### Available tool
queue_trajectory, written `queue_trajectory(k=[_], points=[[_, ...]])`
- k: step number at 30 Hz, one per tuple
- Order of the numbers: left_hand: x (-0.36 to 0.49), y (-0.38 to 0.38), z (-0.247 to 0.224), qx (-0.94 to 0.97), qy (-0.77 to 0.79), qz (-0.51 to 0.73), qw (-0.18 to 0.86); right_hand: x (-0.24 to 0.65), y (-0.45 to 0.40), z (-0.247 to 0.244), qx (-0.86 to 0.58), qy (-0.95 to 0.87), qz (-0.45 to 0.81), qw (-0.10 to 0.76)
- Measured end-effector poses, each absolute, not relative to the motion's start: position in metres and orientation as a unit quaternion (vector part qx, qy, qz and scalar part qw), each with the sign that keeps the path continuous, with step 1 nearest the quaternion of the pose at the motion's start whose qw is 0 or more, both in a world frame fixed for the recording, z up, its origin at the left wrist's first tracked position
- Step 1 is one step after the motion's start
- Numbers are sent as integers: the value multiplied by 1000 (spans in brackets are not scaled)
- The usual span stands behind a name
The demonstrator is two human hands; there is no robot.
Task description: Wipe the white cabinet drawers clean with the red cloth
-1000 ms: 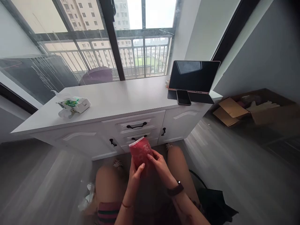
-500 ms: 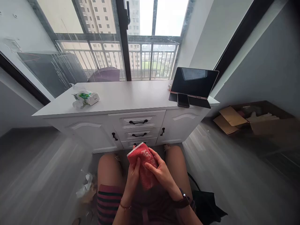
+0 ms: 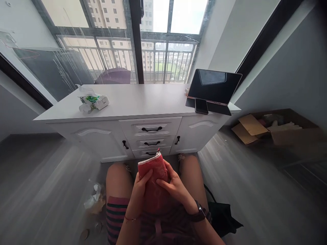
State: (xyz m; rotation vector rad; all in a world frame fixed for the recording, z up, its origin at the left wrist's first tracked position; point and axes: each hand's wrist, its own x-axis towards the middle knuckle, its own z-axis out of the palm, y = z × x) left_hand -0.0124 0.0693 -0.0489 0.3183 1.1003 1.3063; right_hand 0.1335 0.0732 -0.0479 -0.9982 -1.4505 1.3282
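A flat red cloth (image 3: 154, 177) with a textured surface and a white edge along its top is held over my lap. A small red tip sticks up at its top right corner; whether it is a pouch or a folded towel I cannot tell. My left hand (image 3: 140, 187) grips its left side, thumb lying on the front face. On the right side, my right hand (image 3: 175, 185) holds it with the thumb across the front and the other fingers at the edge and behind. The backs of the gripping fingers are partly hidden by the cloth.
Before my knees stands a white cabinet (image 3: 150, 122). On top are a tissue pack (image 3: 98, 102), a tablet (image 3: 214, 86) and a phone (image 3: 201, 106). An open cardboard box (image 3: 288, 136) sits right, a black bag (image 3: 224, 217) by my leg, crumpled plastic (image 3: 93, 199) on the left floor.
The red cloth has turned more upright, its white edge now facing up. My left hand has shifted a little left along it; both hands keep hold. The view has tipped slightly down.
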Motion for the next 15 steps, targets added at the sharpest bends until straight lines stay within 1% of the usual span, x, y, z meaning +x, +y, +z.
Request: queue_trajectory(k=[3, 6, 9, 11, 14, 15], points=[[-17, 73, -52, 142, 519, 570, 622, 129, 74, -51, -399, -581, 559, 437], [-21, 80, -49, 261, 515, 574, 581, 121, 74, -56, -401, -556, 580, 439], [-22, 86, -44, 344, 491, 597, 534, 113, 75, -61, -407, -491, 608, 473], [-22, 87, -44, 313, 464, 601, 570, 109, 76, -64, -405, -433, 636, 494], [-22, 82, -52, 194, 408, 546, 705, 107, 82, -67, -398, -382, 664, 505], [-21, 80, -56, 160, 400, 524, 735, 107, 85, -68, -401, -383, 662, 503]])
